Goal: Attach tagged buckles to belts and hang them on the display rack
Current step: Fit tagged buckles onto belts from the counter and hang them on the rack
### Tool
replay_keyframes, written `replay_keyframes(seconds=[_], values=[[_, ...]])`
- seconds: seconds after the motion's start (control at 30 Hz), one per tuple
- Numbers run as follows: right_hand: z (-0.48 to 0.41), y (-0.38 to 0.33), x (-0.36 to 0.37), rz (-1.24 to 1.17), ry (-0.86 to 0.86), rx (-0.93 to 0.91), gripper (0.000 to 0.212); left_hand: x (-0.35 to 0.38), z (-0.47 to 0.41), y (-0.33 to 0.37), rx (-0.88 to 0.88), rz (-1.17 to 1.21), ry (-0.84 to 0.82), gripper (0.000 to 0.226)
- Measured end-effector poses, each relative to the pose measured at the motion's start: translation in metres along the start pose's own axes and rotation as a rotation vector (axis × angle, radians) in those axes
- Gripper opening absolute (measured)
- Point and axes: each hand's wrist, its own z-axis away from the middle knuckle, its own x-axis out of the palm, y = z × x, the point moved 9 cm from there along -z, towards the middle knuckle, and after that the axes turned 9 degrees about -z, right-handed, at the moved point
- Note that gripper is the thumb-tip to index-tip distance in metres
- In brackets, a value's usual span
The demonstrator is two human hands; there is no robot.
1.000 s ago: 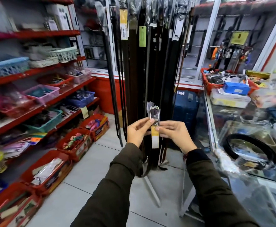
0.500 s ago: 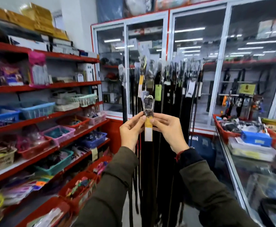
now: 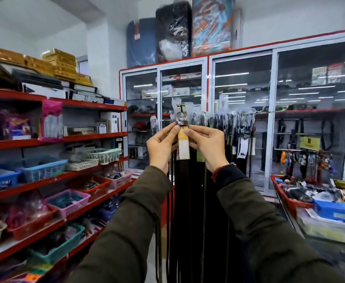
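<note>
A silver buckle (image 3: 181,115) wrapped in clear plastic sits on the top end of a dark belt (image 3: 184,193), and a yellow-and-white tag (image 3: 183,147) hangs just below it. My left hand (image 3: 161,146) pinches the belt end from the left and my right hand (image 3: 209,146) pinches it from the right, both just under the buckle, held up at the height of the rack top. The display rack (image 3: 235,119) stands right behind, crowded with several hanging dark belts with wrapped buckles and paper tags. The belt's lower part hangs down between my sleeves.
Red shelves (image 3: 55,139) with plastic baskets of small goods line the left side. Glass-door cabinets (image 3: 269,119) stand behind the rack. A red tray (image 3: 288,201) of goods and a blue box (image 3: 334,210) sit on a glass counter at the right.
Both hands have lifted the buckle end of the belt from waist height up to the level of the rack top, and my view has tilted upward with them. The grip is unchanged.
</note>
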Motion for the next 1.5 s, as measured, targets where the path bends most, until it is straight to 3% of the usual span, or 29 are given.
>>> replay_keyframes(seconds=[0.5, 0.63, 0.7, 0.83, 1.03, 1.3, 1.5], values=[[-0.026, 0.017, 0.001, 0.012, 0.082, 0.05, 0.025, 0.003, -0.033, -0.013, -0.077, 0.001, -0.037, 0.029], [-0.024, 0.032, -0.009, 0.07, 0.121, 0.067, 0.026, -0.001, -0.035, -0.025, -0.083, -0.092, -0.045, 0.031], [-0.021, 0.037, -0.015, 0.165, 0.134, 0.027, 0.025, -0.005, -0.034, -0.031, -0.011, -0.203, -0.02, 0.028], [-0.006, 0.035, -0.026, 0.506, 0.167, -0.179, 0.028, -0.005, -0.016, -0.029, 0.345, -0.63, 0.024, 0.034], [0.049, 0.041, -0.058, 0.965, 0.192, -0.482, 0.033, 0.004, 0.04, -0.061, 0.653, -0.962, 0.017, 0.043], [0.119, 0.081, -0.154, 1.326, 0.245, -0.347, 0.046, 0.045, 0.118, -0.147, 0.688, -1.145, -0.23, 0.052], [0.176, 0.093, -0.24, 1.466, 0.271, -0.183, 0.047, 0.081, 0.177, -0.218, 0.553, -1.107, -0.379, 0.053]])
